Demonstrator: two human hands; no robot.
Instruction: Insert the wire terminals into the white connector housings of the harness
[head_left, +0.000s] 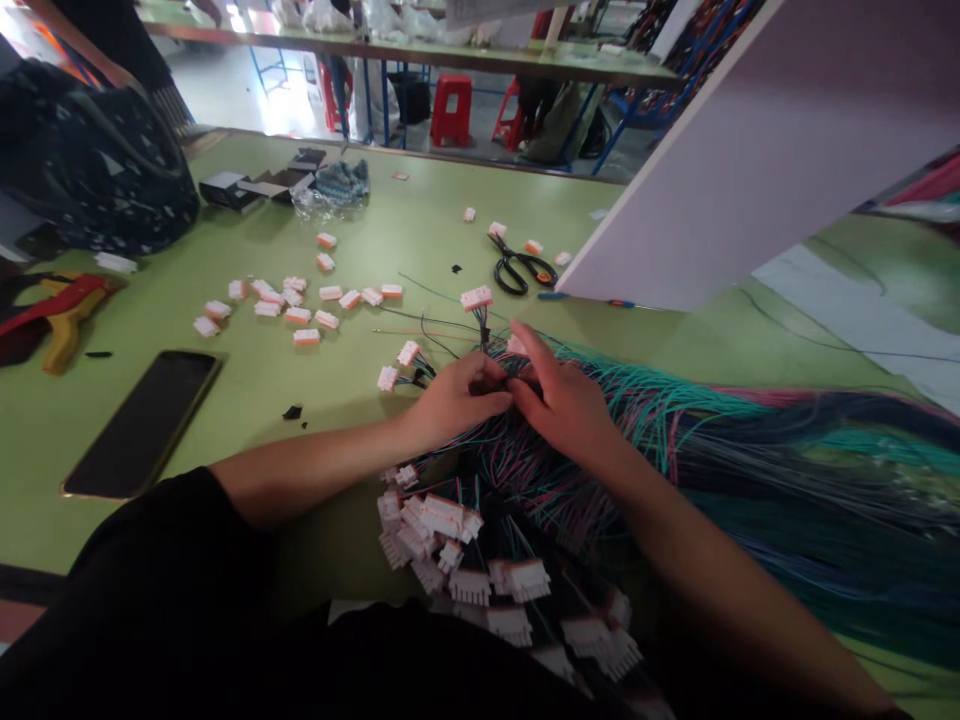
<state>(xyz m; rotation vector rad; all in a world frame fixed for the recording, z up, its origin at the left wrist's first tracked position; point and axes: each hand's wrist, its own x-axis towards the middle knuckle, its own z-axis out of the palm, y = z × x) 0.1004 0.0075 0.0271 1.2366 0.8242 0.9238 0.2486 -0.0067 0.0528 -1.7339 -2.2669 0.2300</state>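
My left hand (459, 398) and my right hand (566, 405) meet over a thick bundle of thin wires (645, 390), green, pink and dark. Thumb and fingers of each hand are closed on wires at the bundle's left end, though the exact spot between the fingertips is dark. The right index finger is raised. Just beyond the fingers a white-and-orange connector (476, 298) stands on short wires wrapped in black. Two more wired connectors (408, 353) lie left of my hands. Nearer my body is a heap of white connectors (442, 520) on wires.
Loose connectors (298, 315) are scattered on the green table (255, 385). Black-handled scissors (517, 270) lie beyond my hands, beside a leaning white panel (720, 170). A phone (142, 425), a red-and-yellow tool (64, 315) and a dark patterned bag (97, 160) are on the left.
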